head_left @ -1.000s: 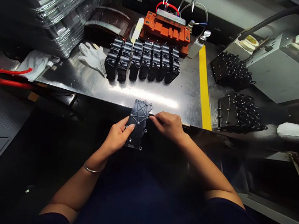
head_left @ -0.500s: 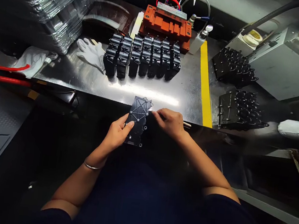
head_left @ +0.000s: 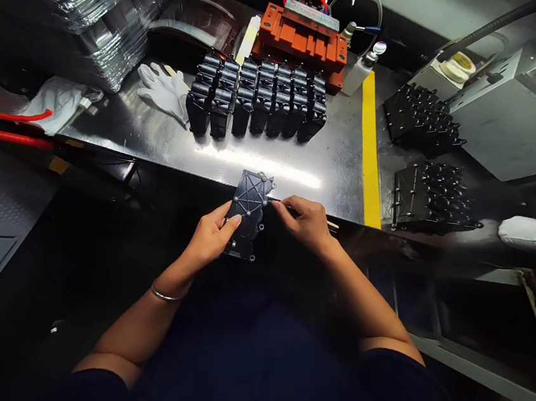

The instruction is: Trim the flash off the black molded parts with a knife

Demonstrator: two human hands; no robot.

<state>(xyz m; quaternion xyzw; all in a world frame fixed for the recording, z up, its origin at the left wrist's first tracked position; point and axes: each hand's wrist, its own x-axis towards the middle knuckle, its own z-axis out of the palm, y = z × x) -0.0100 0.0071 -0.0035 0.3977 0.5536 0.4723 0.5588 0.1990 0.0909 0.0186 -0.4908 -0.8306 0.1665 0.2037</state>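
Observation:
My left hand (head_left: 211, 236) grips a flat black plastic housing (head_left: 250, 189) by its left side, with the thumb lying across its face. The housing has crossed ribs, small round bosses and ring-shaped lugs along its right edge. It is held upright just off the front edge of the bench. My right hand (head_left: 307, 220) is closed in a pinch around a slim tool (head_left: 333, 226), whose pale rear end sticks out behind the hand. Its thin tip points at the housing's upper right edge; whether it touches cannot be made out. The fingers hide most of the tool.
Several black housings (head_left: 262, 101) stand in a row on the metal bench (head_left: 159, 141). Behind them are an orange fixture (head_left: 304, 35) and a pump bottle (head_left: 358, 76). White gloves (head_left: 162, 93) lie left. Beyond the yellow tape (head_left: 371, 154) are more housings (head_left: 434, 195) and another person's gloved hand (head_left: 530, 232).
The view has shifted slightly. My right hand stays beside the housing's right edge, and the thin tool tip shows a little more clearly there. My left hand keeps its grip.

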